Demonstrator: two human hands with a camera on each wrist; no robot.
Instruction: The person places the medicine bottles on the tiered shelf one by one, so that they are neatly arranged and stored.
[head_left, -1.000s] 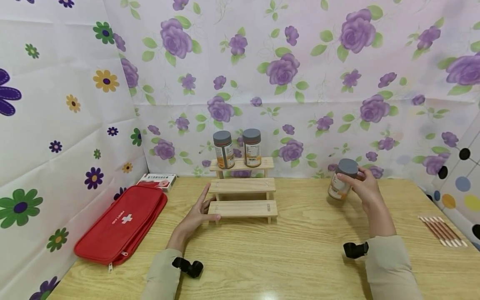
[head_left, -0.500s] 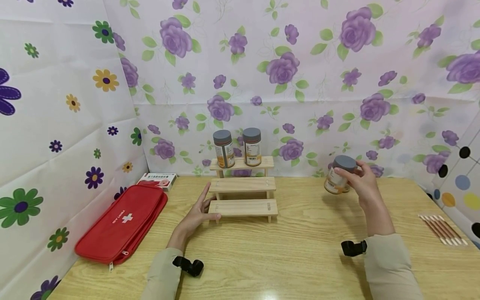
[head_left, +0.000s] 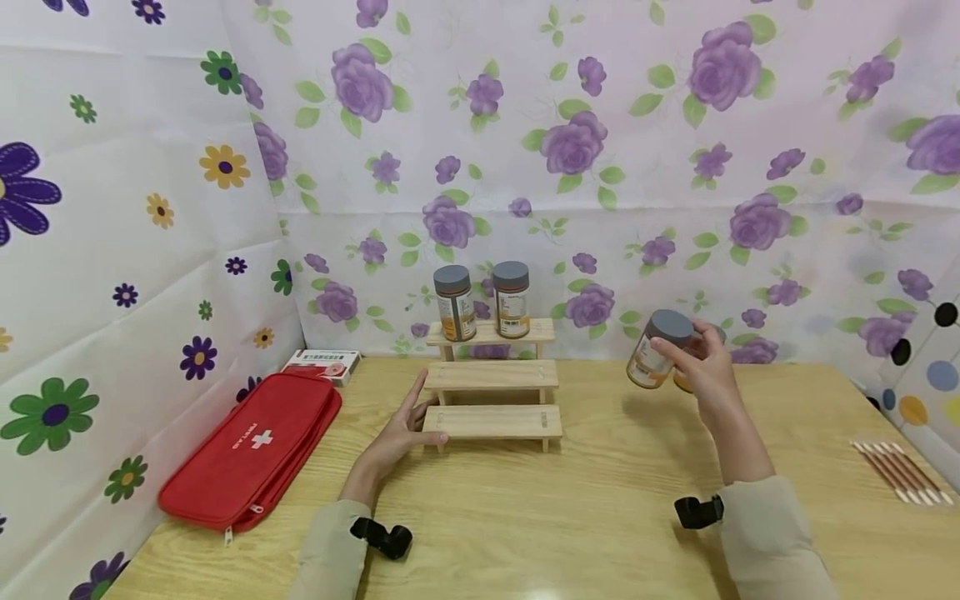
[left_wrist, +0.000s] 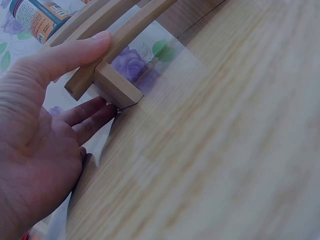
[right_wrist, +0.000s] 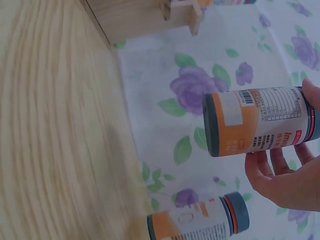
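My right hand (head_left: 708,367) holds a grey-capped pill bottle (head_left: 651,358) above the table, tilted, thumb and fingers near its cap. In the right wrist view the bottle (right_wrist: 255,122) shows an orange and white printed label. A similar bottle (right_wrist: 200,220) stands behind, mostly hidden by the hand in the head view. My left hand (head_left: 397,437) grips the left end of a three-step wooden stand (head_left: 491,421), thumb on the lowest step and fingers by its leg. On the top step stand two more such bottles, the left one (head_left: 456,304) and the right one (head_left: 512,300).
A red first-aid pouch (head_left: 251,450) lies at the left, with a white and red medicine box (head_left: 324,365) behind it. Several cotton swabs (head_left: 902,473) lie at the far right of the wooden table (head_left: 570,525). Flowered cloth (head_left: 570,192) hangs behind.
My right hand has moved left with the bottle, tilting it and uncovering part of another bottle behind. The left hand stays on the stand; the head view has shifted slightly.
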